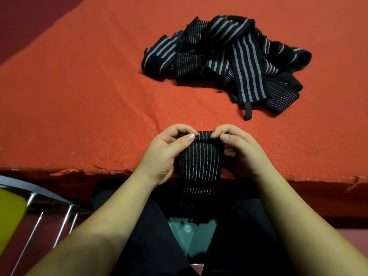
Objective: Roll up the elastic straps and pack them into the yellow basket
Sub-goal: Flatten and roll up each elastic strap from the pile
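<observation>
Black grey-striped elastic strap (200, 162) runs lengthwise toward the body, hanging off the orange cloth table (79, 96). Left hand (167, 154) and right hand (242, 152) pinch its far rolled end, equally near.

The strap (200, 160) pinched between the left hand (162, 154) and the right hand (244, 154) is black with thin pale grey stripes running along its length. The pile of straps (229, 58) is black too, some with broad grey stripes, some with fine ones. The cloth (89, 86) under them is orange-red. At lower left a yellow-green seat (10, 216) sits on silver metal bars (63, 222). The clothing (239, 236) is black over a teal shirt (189, 236).
</observation>
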`<state>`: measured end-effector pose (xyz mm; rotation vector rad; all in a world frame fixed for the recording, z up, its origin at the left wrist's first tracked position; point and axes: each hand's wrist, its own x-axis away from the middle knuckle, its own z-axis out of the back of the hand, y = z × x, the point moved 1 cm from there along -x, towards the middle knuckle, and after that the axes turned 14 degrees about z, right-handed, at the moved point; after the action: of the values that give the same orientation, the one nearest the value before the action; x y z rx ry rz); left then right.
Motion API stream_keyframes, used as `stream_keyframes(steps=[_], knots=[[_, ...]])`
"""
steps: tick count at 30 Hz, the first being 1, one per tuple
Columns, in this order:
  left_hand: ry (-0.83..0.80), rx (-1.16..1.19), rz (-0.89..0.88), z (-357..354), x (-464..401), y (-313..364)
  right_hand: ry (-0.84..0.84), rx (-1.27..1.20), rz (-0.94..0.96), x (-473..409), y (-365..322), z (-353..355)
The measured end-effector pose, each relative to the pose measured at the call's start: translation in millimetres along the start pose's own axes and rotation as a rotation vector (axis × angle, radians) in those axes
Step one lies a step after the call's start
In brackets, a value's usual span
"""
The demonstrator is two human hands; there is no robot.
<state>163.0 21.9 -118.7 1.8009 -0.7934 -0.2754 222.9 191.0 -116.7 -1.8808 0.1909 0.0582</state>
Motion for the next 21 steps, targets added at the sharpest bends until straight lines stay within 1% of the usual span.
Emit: stream_keyframes(steps=[5, 9, 13, 18, 21], knots=[[0.001, 0.036, 0.076, 3.2, -4.4, -0.9, 0.031, 0.062, 0.041, 2.1, 1.5, -2.5], [0.034, 0.003, 0.075, 2.3, -4.8, -1.3, 0.028, 0.048, 0.054, -0.9, 1.7, -0.1], [0.043, 0.033, 0.069, 2.1, -4.4, -1.1, 0.025, 0.041, 0.051, -3.6, 3.4, 1.3], [0.024, 0.058, 0.063, 0.2, -3.0, 2.3, -0.012, 0.049, 0.012, -4.0, 1.6, 1.5], [0.006, 0.088, 0.057, 0.4, -1.9, 2.0, -0.031, 0.011, 0.007, -4.6, -0.1, 2.3]])
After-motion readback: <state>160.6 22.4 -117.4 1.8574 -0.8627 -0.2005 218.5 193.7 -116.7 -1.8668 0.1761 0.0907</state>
